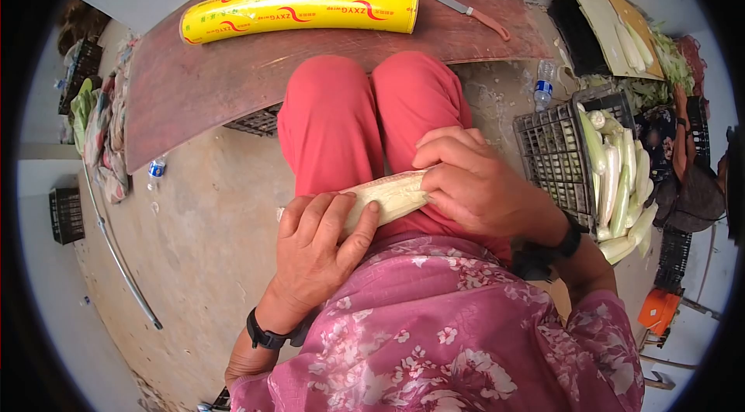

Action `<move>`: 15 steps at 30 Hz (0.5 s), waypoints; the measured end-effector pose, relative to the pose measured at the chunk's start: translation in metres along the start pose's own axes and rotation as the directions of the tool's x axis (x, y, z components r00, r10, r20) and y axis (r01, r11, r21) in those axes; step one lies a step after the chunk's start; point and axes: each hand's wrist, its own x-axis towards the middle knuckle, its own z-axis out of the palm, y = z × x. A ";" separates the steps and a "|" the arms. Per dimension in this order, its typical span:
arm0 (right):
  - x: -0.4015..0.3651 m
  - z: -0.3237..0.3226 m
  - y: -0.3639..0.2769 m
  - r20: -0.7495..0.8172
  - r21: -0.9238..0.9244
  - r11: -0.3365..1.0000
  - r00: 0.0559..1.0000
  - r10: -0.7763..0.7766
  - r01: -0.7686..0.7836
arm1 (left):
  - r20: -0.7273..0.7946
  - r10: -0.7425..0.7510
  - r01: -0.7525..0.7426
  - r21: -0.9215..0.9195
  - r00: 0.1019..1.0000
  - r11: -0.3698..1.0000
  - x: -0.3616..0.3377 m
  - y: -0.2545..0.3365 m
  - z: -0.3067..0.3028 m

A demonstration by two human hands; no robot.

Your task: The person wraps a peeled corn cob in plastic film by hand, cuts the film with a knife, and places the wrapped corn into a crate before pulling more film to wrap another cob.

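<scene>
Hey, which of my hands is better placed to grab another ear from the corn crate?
Your right hand, I'd say: the corn crate stands on that side. Your left hand is farther off. Both hold an ear, so the right would first let go.

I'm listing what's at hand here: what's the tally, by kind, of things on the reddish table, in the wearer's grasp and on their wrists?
Yellow printed roll: 1
Knife: 1
Ear of corn, between left hand and right hand: 1
Black wristbands: 2
Total: 5
</scene>
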 end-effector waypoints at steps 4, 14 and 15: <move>0.006 0.005 -0.001 0.017 -0.030 0.999 0.999 -0.029 0.029 | 0.002 -0.002 0.002 0.002 1.000 1.000 0.000 0.000 0.000; 0.018 0.008 -0.002 0.097 -0.092 0.993 0.993 -0.067 0.076 | 0.011 -0.002 0.002 -0.005 1.000 1.000 -0.001 -0.001 -0.001; 0.018 0.008 -0.002 0.109 -0.105 0.991 0.992 -0.067 0.079 | 0.014 -0.002 0.002 -0.007 1.000 1.000 -0.001 -0.001 -0.002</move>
